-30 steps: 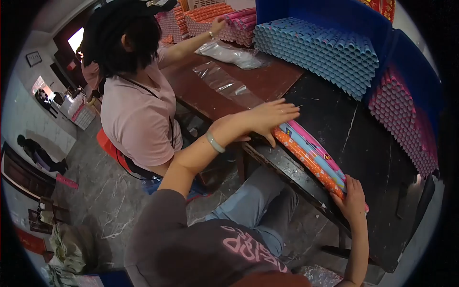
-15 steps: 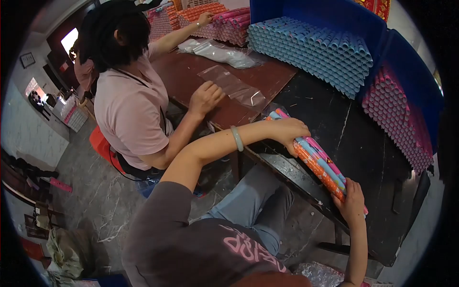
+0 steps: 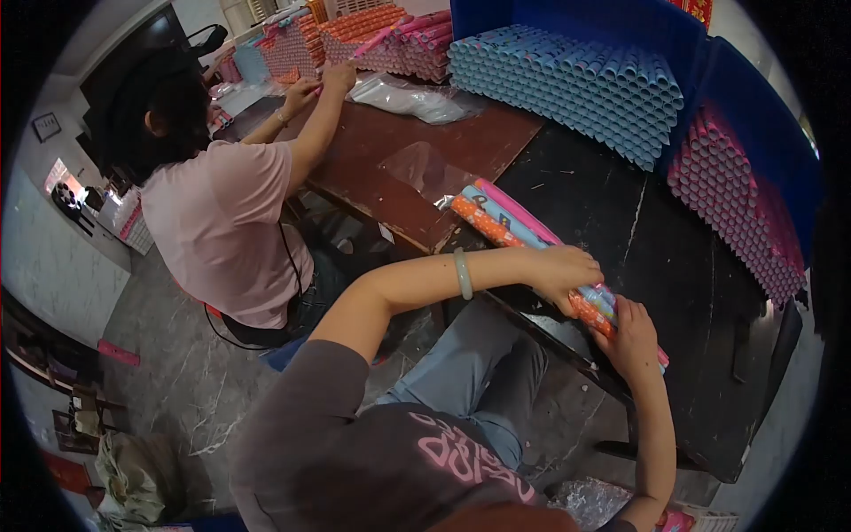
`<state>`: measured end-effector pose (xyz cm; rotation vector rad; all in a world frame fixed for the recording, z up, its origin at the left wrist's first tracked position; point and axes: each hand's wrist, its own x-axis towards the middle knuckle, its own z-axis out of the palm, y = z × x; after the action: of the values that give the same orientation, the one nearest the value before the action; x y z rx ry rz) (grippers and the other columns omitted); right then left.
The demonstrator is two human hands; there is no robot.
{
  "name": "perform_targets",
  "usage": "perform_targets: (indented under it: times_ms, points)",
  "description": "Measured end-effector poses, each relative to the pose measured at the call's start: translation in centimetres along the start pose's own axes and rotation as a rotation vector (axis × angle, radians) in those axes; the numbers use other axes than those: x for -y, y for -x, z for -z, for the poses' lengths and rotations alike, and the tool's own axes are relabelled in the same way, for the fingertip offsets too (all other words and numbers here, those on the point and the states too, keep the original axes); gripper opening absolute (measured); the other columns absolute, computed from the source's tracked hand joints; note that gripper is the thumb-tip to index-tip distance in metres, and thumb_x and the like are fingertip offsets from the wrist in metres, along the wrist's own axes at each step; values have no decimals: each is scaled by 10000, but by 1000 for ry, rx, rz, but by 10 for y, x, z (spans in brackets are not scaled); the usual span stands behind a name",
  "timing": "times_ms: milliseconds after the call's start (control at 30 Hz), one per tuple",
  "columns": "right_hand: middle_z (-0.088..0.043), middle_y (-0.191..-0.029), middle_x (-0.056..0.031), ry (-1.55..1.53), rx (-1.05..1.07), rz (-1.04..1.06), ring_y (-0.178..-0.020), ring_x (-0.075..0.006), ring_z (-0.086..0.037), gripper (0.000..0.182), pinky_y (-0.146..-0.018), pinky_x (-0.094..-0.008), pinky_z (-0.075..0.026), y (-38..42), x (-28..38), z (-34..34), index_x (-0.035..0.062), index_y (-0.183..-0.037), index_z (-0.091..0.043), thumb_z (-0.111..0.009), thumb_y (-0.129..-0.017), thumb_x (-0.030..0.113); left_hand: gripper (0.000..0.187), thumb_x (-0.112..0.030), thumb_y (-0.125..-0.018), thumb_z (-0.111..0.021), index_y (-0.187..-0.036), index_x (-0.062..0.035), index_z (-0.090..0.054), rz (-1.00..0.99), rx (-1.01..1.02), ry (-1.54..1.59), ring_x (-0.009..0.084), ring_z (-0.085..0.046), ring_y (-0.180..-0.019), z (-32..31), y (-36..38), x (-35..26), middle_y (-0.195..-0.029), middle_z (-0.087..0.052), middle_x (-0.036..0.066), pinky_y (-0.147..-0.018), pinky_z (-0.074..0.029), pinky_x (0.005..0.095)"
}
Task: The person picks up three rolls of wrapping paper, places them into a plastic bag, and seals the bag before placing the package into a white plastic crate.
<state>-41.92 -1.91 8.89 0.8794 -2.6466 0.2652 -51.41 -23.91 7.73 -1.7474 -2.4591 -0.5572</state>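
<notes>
A bundle of patterned paper rolls [image 3: 510, 220], in orange, light blue and pink, lies slanting along the near edge of the black table. My left hand [image 3: 566, 273] is closed over the lower half of the bundle from above. Close beside it, my right hand [image 3: 633, 335] is wrapped round the lower end, the thumb on the near side. Shiny clear film shows on the rolls near my hands; how far it reaches is hard to make out. The pink tips stick out just past my right hand.
Light blue rolls [image 3: 567, 93] are stacked against a blue divider [image 3: 585, 22], with pink rolls [image 3: 736, 199] at right. A co-worker [image 3: 222, 213] sits left, holding a pink roll [image 3: 377, 41]. Clear plastic bags [image 3: 412, 97] lie on the brown table [image 3: 355, 160].
The bundle has shifted up and left, showing more of its upper end. My left hand has slid down toward my right. The co-worker has drawn back, both hands now together on a pink roll.
</notes>
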Motion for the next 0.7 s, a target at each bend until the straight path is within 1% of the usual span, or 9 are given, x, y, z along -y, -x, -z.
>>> perform_targets:
  times_ms: [133,200,267,333,367,500,633,667,700]
  points:
    - [-577,-1053,-197,-3,16,-14,-963,-346,-549,636,-845,-410,-456,0,0,0,-62,-1141,-490,-773,-660,243,1055,-570,-566,-782,-1296,85,-393,-109,-110,-163,360,-465,-1196,20,21,0,-1261,-491,247,-1009,-355,439]
    - [-574,-1079,-198,2,36,-34,-992,-344,-543,642,-872,-410,-450,8,-3,6,-64,-1146,-493,-776,-656,241,1092,-620,-551,-759,-1299,93,-404,-60,-182,-278,363,-489,-1151,45,48,12,-1231,-509,240,-993,-348,493]
    - [-571,-1082,-200,1,66,-46,-1001,-350,-541,665,-875,-409,-449,14,-4,12,-60,-1167,-486,-777,-651,242,961,-609,-583,-741,-1202,81,-485,-19,-166,-346,348,-524,-1081,44,61,22,-1132,-557,216,-948,-391,452]
    - [-569,-1084,-200,-8,81,-36,-1004,-352,-540,668,-882,-414,-445,5,-2,5,-61,-1171,-482,-777,-652,240,784,-574,-621,-724,-1058,52,-549,100,-86,-120,330,-553,-983,23,56,15,-1003,-585,181,-876,-428,407]
    - [-568,-1086,-200,-12,81,-43,-1007,-355,-538,672,-889,-420,-441,3,1,2,-62,-1176,-478,-776,-654,239,672,-549,-647,-710,-961,25,-560,18,-196,-159,313,-561,-912,15,49,11,-918,-583,156,-812,-446,381]
    - [-540,-1171,-212,-64,87,-86,-1073,-371,-516,685,-928,-405,-419,4,3,12,-46,-1219,-464,-764,-676,243,686,-547,-639,-716,-986,23,-561,31,-192,-143,312,-561,-922,12,41,7,-940,-587,159,-822,-445,381]
    - [-326,-1447,-217,3,8,-308,-1333,-340,-333,703,-1084,-420,-264,80,-16,33,4,-1379,-355,-682,-814,266,695,-552,-634,-717,-986,27,-559,34,-206,-155,314,-561,-921,12,41,7,-946,-586,161,-829,-442,381]
    - [-282,-1490,-172,-478,-136,-629,-1386,-277,-253,590,-1129,-423,-164,107,-36,19,27,-1417,-318,-495,-953,344,698,-554,-633,-717,-986,27,-559,32,-202,-158,313,-561,-916,12,42,8,-944,-587,162,-826,-444,381]
    - [-282,-1490,-172,-473,-127,-631,-1386,-277,-253,590,-1129,-423,-164,109,-41,9,27,-1417,-318,-495,-953,344,701,-556,-633,-716,-986,28,-558,30,-191,-152,312,-562,-911,9,42,7,-942,-587,163,-822,-446,381]
